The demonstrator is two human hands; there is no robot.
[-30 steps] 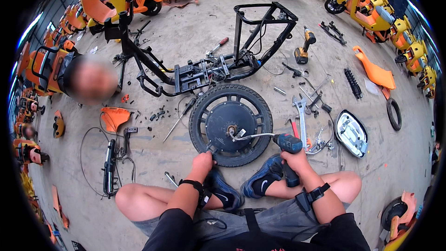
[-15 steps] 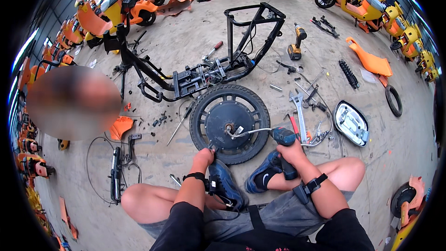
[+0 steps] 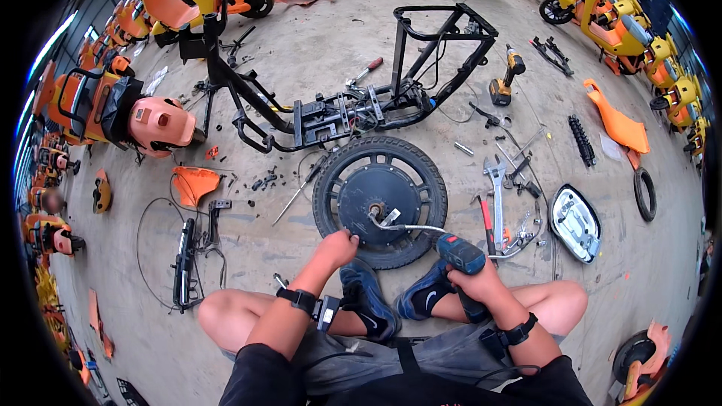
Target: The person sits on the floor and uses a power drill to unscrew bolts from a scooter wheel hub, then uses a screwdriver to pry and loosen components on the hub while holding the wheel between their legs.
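Observation:
A hub-motor wheel [image 3: 376,188] with a black tyre lies flat on the floor before my feet, a sheathed cable coming out at its axle. At the near left of its hub cover is my left hand [image 3: 340,248], fingertips pinched together; anything between them is too small to make out. My right hand [image 3: 478,284] is wrapped round the grip of a dark teal and black cordless drill [image 3: 462,254], held at the wheel's near right, beside my shoe. The drill's tip is hard to see against the cable.
Beyond the wheel stands a bare black scooter frame [image 3: 331,113]. To the right lie an adjustable wrench [image 3: 495,192], a red-handled tool [image 3: 486,224], a yellow drill [image 3: 508,79] and a shell-shaped cover [image 3: 575,222]. A shock absorber [image 3: 183,263] and cable lie left.
My left hand has moved up and inward from the tyre's edge to the hub cover, fingers still pinched. The drill has turned a little and come lower in my right hand. The view has shifted slightly.

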